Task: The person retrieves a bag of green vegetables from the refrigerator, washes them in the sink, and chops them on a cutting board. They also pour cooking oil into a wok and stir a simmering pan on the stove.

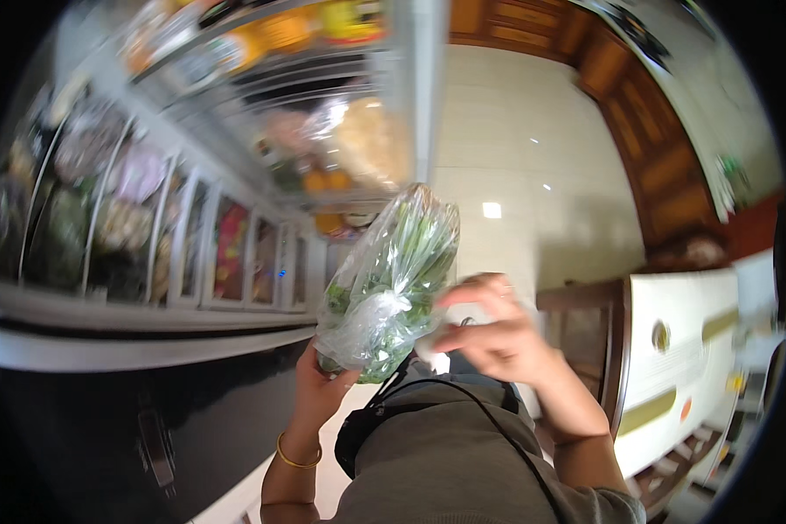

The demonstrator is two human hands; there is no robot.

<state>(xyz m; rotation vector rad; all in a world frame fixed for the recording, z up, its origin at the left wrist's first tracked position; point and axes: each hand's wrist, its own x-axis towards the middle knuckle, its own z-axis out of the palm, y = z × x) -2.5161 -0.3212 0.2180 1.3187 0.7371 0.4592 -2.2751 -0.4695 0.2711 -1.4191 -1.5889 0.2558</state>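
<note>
A clear plastic bag of leafy green vegetables (393,281) is held up in front of my body, its plastic gathered in a bunch at the middle. My left hand (327,367) grips its lower left end from beneath, fingers partly hidden behind the bag. Just right of the bag, my right hand (491,327) is blurred, its thumb and fingers spread apart with nothing seen between them. Beyond the bag stands the open refrigerator, where a plastic bag with pale yellow contents (367,141) sits in a compartment.
Left, the open refrigerator door (150,406) has wire-fronted racks filled with bagged produce. Jars (288,29) stand on an upper shelf. A table with a white patterned top (668,354) is close on my right. Wooden cabinets (642,124) line the far right beyond the tiled floor (504,137).
</note>
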